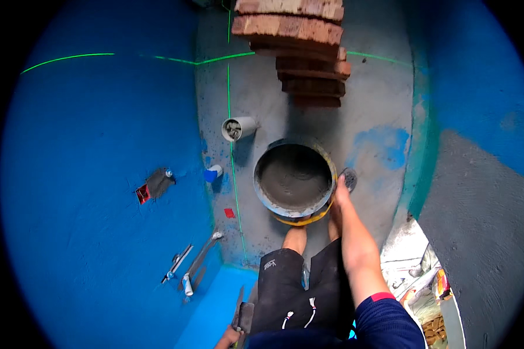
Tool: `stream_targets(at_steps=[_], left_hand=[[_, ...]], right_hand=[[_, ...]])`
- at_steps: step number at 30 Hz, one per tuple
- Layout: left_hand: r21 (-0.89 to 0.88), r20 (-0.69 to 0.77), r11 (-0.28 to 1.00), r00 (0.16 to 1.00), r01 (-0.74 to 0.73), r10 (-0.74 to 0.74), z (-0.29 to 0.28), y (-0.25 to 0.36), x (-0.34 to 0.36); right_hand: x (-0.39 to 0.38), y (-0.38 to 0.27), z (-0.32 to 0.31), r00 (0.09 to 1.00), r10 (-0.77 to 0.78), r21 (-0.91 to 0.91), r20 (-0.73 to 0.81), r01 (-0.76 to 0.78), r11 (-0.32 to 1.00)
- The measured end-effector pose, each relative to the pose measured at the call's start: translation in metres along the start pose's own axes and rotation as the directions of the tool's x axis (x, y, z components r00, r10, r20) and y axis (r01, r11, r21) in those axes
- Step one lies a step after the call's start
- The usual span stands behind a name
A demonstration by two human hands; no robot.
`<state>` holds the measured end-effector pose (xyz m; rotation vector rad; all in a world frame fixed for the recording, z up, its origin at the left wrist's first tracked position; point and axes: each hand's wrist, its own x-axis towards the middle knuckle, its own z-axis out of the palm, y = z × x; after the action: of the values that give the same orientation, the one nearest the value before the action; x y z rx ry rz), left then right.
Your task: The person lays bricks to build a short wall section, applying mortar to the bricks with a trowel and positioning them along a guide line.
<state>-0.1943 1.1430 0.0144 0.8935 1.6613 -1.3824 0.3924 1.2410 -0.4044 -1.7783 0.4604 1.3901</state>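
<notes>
A round bucket (263, 196) stands on the floor in front of my legs, nearly full of wet grey mortar (294, 174). A yellow handle hangs down its near side. My right hand (341, 191) is at the bucket's right rim, its fingers closed on the edge. At the lower edge of the view, my left hand (230, 336) grips a trowel (244, 317), seen edge-on and partly cut off. A dark round thing (349, 179) lies just beside my right hand; its kind is unclear.
A tall stack of bricks (288, 29) rises ahead. White pipes (245, 127) (215, 170) stick up left of the bucket. Blue walls (99, 134) stand on both sides, with pipe fittings (187, 285) on the left one. Green laser lines cross floor and wall. Bags and rubble (434, 328) lie lower right.
</notes>
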Motion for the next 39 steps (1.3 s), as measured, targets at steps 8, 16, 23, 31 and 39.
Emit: stream_targets(at_steps=[8, 16, 23, 31, 39], left_hand=[[-0.291, 0.164, 0.95, 0.984, 0.114, -0.068, -0.055, 0.054, 0.008], [-0.428, -0.058, 0.9, 0.996, -0.083, 0.064, -0.053, 0.07, 0.004], [-0.552, -0.139, 0.808, 0.979, -0.203, 0.151, 0.005, 0.069, 0.032], [-0.578, -0.191, 0.785, 0.972, -0.221, 0.133, -0.012, 0.104, -0.016], [-0.568, -0.233, 0.784, 0.962, -0.251, 0.14, -0.03, 0.114, -0.034]], right_hand=[[-0.144, 0.078, 0.058, 0.888, 0.389, 0.584, 0.244, -0.455, 0.672], [-0.165, -0.055, 0.127, 0.944, 0.204, 0.824, 0.26, -0.327, 0.462], [-0.159, -0.059, 0.128, 0.958, 0.25, 0.814, 0.138, -0.253, 0.523], [-0.185, -0.077, 0.097, 0.955, 0.282, 0.72, 0.095, -0.261, 0.643], [-0.188, -0.109, 0.05, 0.957, 0.273, 0.663, 0.096, -0.266, 0.7]])
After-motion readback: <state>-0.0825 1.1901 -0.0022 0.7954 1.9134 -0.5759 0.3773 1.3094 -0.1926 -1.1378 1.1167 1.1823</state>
